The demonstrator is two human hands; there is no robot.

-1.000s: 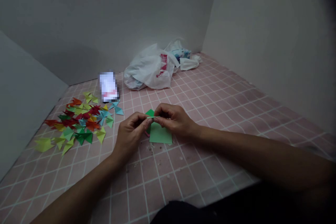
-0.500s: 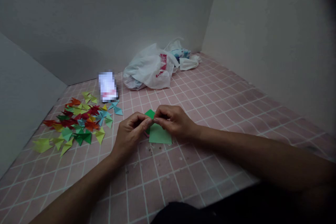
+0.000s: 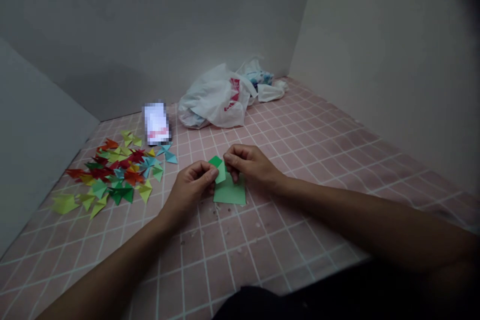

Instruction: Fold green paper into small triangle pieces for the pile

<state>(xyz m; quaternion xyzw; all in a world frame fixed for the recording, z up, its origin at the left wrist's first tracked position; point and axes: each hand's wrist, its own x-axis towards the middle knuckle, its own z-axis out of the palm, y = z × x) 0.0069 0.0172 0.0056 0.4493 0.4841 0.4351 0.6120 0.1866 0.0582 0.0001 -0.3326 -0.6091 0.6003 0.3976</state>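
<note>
Head view: the left hand [image 3: 188, 186] has its grip closed, thumb and forefinger pinching the left edge of a small folded green paper piece [image 3: 219, 169]. The right hand [image 3: 249, 165] pinches the same piece from the other side with curled fingers, so the piece is held up between both hands, just above a flat green paper sheet [image 3: 231, 193]. That sheet lies on the pink tiled surface [image 3: 300, 160], which has white grid lines and small crumbs near the hands. Plain grey walls close it in at the left, the back and the right. To the far left a loose pile of folded paper shapes [image 3: 112, 175] in red, yellow, green, orange and blue is spread on the tiles. Behind it stands a small blurred white object [image 3: 156, 123]. Farther right, in the back corner, lies a crumpled white plastic bag [image 3: 213, 96] with red print; what it holds cannot be told.
</note>
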